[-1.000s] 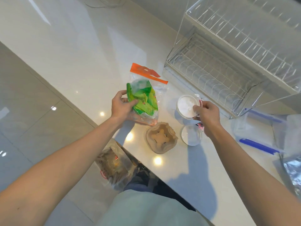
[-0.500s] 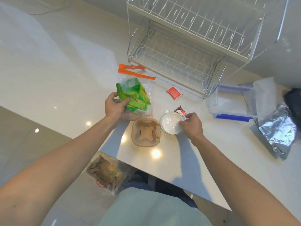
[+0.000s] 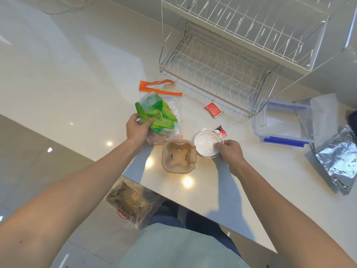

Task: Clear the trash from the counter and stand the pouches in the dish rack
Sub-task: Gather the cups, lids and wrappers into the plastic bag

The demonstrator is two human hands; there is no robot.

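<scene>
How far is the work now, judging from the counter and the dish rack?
Done: nothing visible; the dish rack holds no pouches. In hand: the left hand grips the orange-zip pouch, and the right hand holds the white plastic lid. Left: the cardboard cup holder, the red sachet, the blue-zip pouches and the foil bag lie on the counter.

Lower left: glossy pale floor tiles (image 3: 29,161) carrying several small bright reflections of ceiling lights. Bottom centre: the wearer's pale green shirt (image 3: 173,248), with dark blue trousers (image 3: 202,223) showing just above it. Top left: a thin white cable (image 3: 63,8) lying in a loose curve. Right edge: part of a dark object (image 3: 352,120), cut off by the frame and not identifiable
</scene>
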